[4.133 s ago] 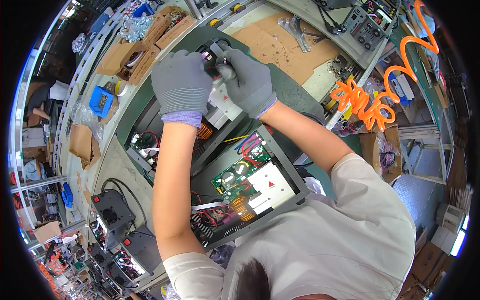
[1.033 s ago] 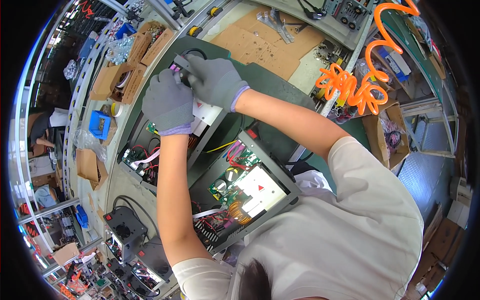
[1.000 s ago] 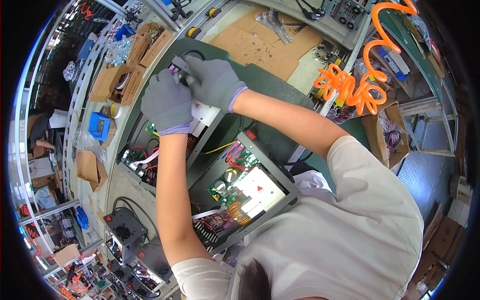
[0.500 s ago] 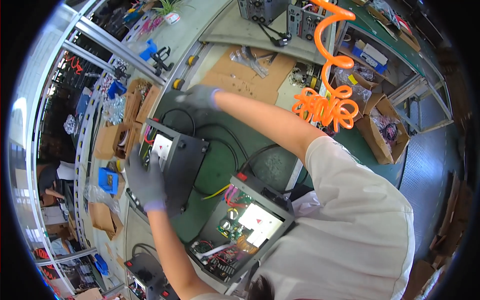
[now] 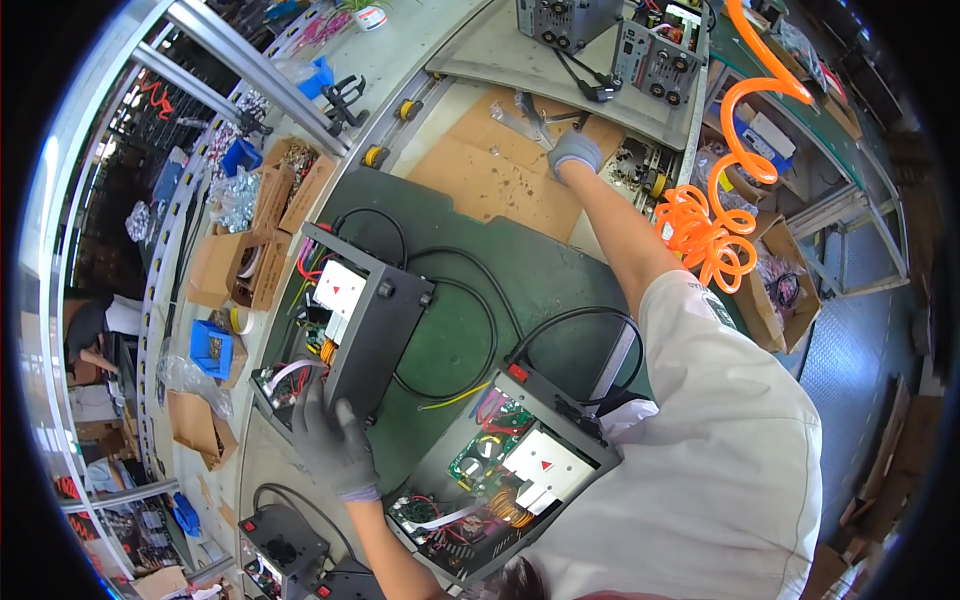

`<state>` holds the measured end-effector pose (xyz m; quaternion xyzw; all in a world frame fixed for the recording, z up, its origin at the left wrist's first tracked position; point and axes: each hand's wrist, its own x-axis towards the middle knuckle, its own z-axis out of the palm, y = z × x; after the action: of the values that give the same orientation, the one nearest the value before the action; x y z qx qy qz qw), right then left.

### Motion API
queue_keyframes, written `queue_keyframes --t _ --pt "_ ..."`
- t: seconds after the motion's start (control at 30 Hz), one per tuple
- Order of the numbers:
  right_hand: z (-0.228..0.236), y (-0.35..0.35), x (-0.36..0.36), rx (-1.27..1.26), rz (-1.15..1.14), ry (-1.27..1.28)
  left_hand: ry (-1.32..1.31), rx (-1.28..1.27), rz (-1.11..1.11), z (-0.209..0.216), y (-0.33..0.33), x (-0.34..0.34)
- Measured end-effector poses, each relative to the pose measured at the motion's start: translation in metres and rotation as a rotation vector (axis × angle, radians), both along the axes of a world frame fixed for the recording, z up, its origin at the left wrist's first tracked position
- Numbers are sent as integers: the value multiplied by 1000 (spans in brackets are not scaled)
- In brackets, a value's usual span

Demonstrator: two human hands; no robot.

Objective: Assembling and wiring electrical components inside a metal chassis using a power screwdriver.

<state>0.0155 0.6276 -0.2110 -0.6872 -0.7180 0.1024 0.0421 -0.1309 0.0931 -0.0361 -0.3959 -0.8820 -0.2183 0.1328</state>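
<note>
A second opened metal chassis (image 5: 510, 470) with a green circuit board lies near, right of centre on the green mat (image 5: 450, 340), and black cables (image 5: 470, 300) loop across the mat between the units. To the far right an orange coiled air hose (image 5: 710, 225) hangs above brown cardboard boxes (image 5: 775, 285), with two grey finished units (image 5: 610, 35) standing at the far edge of the surface. Along the left run open cardboard boxes (image 5: 275, 200) of small parts and a blue bin (image 5: 212, 348).
</note>
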Motion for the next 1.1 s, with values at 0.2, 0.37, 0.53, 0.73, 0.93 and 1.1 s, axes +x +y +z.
queue_keyframes --t 0.2,0.37,0.53,0.73,0.93,1.1 --pt "2 5 2 -164 160 -26 30 -4 0 -1 1 0" --pt "16 -16 -7 -147 251 -14 36 18 -7 2 -1 1" --pt "29 -31 -7 13 130 218 63 49 -22 -1 -2 -3" --pt "-13 -16 -6 -290 152 896 -178 402 -47 5 -44 13" --pt "39 -66 -12 -781 329 1389 -344 427 381 -75 -171 62" --pt "133 -147 -17 -710 785 1266 -96 -91 413 -186 -200 103"
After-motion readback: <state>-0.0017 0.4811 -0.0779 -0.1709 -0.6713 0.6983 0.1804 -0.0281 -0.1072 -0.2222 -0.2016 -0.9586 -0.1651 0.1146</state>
